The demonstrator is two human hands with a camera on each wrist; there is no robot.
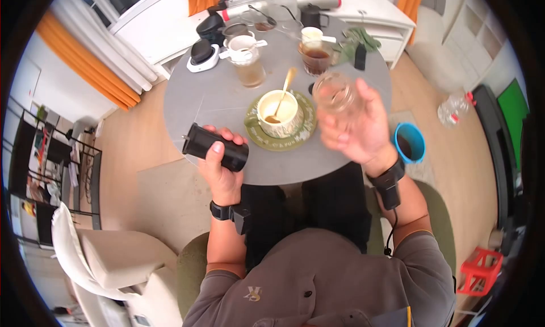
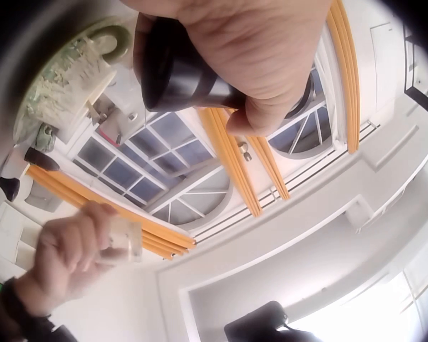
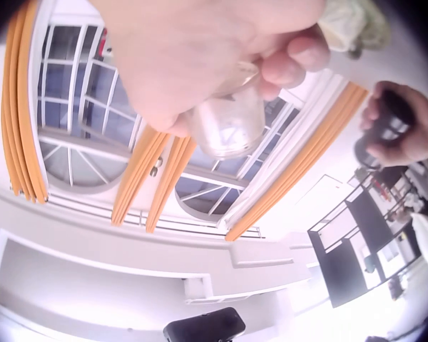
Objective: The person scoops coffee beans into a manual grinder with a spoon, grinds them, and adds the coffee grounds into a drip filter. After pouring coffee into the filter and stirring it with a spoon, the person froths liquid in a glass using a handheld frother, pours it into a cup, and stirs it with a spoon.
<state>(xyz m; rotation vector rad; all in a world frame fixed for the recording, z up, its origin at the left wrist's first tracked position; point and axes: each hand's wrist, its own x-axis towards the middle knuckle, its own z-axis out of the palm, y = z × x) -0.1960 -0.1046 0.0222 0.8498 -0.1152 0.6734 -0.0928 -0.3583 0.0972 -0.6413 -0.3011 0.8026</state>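
Observation:
My left hand (image 1: 220,176) grips a black hand coffee grinder (image 1: 214,147), tilted on its side, with a thin metal shaft sticking out of its far end. In my right hand (image 1: 366,128) is a small clear glass jar (image 1: 333,94), held up over the table's right edge; the right wrist view shows the fingers curled about the jar (image 3: 230,127). Between the hands stands a patterned white bowl (image 1: 291,128) on a green plate (image 1: 255,136). A gold spoon (image 1: 285,89) leans in the bowl, its tip in something brown.
Farther back on the round grey table (image 1: 193,103) stand a glass server (image 1: 250,74) topped by a white dripper, a glass of brown liquid (image 1: 316,62), a small white device (image 1: 202,64) and a green cloth (image 1: 363,39). A blue bucket (image 1: 420,140) sits on the floor at right.

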